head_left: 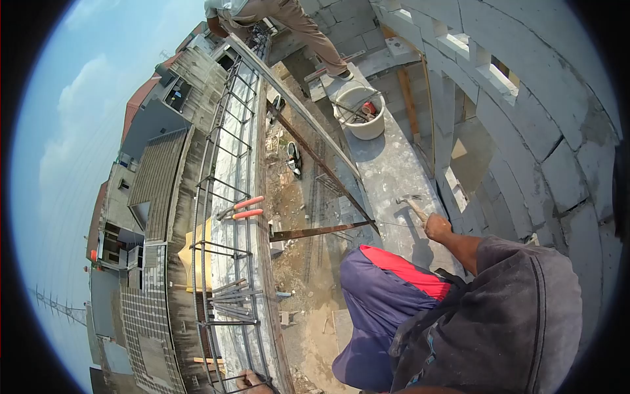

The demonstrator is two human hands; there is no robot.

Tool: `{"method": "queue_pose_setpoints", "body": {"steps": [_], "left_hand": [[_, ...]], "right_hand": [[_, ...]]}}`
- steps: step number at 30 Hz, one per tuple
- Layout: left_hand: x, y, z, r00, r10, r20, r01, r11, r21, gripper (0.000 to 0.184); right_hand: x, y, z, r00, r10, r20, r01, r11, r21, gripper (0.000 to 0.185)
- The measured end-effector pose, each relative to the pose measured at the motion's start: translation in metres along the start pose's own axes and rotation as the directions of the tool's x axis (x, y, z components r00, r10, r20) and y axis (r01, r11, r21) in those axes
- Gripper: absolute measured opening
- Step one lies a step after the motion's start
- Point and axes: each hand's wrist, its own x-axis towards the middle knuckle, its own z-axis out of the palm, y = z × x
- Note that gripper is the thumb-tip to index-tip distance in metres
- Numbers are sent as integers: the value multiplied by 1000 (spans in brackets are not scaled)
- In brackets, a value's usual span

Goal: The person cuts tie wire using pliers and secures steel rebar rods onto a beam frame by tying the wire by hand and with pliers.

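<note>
My right hand (438, 227) is wrapped round the wooden handle of a hammer (416, 209), whose metal head lies over the grey plank. Down at the bottom edge, my left hand (254, 382) is at the rebar cage (205, 262) on the concrete beam; its fingers are partly hidden by the bars and frame edge. Pliers with red handles (248, 207) rest across the cage. Several short metal bars (231, 301) lie farther down the beam. A white bucket (365, 125) holding tools and a red object stands on the plank (394, 171).
Another person (305, 29) stands at the plank's far end, leaning over the beam. Wooden and metal braces (321, 161) cross the gap between beam and plank. Ground with rubble (289, 197) lies far below. A block wall (531, 118) curves along the right.
</note>
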Motion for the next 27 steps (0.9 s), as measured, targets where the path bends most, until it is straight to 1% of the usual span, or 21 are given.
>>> {"method": "queue_pose_setpoints", "body": {"steps": [4, 7, 10, 13, 16, 17, 18, 19, 20, 21, 22, 25, 27], "left_hand": [[7, 11, 7, 1000, -16, 11, 16, 1000, 3, 34], [13, 21, 13, 1000, -24, 15, 24, 1000, -1, 34], [16, 25, 15, 999, -31, 17, 31, 1000, -7, 34], [18, 27, 19, 999, -32, 25, 33, 999, -11, 34], [22, 28, 21, 999, -28, 29, 28, 999, -26, 35], [21, 26, 19, 999, -27, 32, 28, 999, -30, 35], [22, 26, 19, 999, -25, 32, 26, 999, -35, 35], [23, 27, 23, 999, -20, 37, 22, 999, -43, 35], [22, 25, 20, 999, -19, 38, 21, 999, -49, 35], [22, 25, 20, 999, -14, 39, 16, 998, -57, 35], [23, 24, 19, 999, -7, 40, 10, 998, -66, 35], [23, 20, 16, 999, 16, 45, -12, 995, -96, 35], [23, 18, 15, 998, 31, 47, -25, 993, -119, 35]], "right_hand": [[27, -14, 17, 997, 75, 20, -75, 997, 7, 39], [37, -23, 28, 986, 149, 70, -151, 988, 23, 38], [49, -11, 54, 969, 208, 131, -214, 976, 32, 38], [42, -9, 62, 958, 258, 128, -265, 963, 41, 37], [24, -15, 49, 993, 111, 48, -118, 981, 155, 29], [33, -8, 61, 995, -82, 55, 78, 994, 77, 31], [55, 10, 89, 960, -270, 76, 271, 963, 0, 34], [70, 21, 109, 889, -445, 112, 454, 888, -73, 38], [58, 8, 92, 893, -442, 88, 445, 896, -11, 38], [36, -19, 54, 911, -407, 61, 400, 911, 101, 38], [15, -47, 17, 906, -419, 55, 405, 899, 163, 38], [-23, -115, -38, 847, -527, 63, 502, 834, 227, 37], [-39, -147, -54, 784, -617, 68, 580, 766, 277, 37]]}}
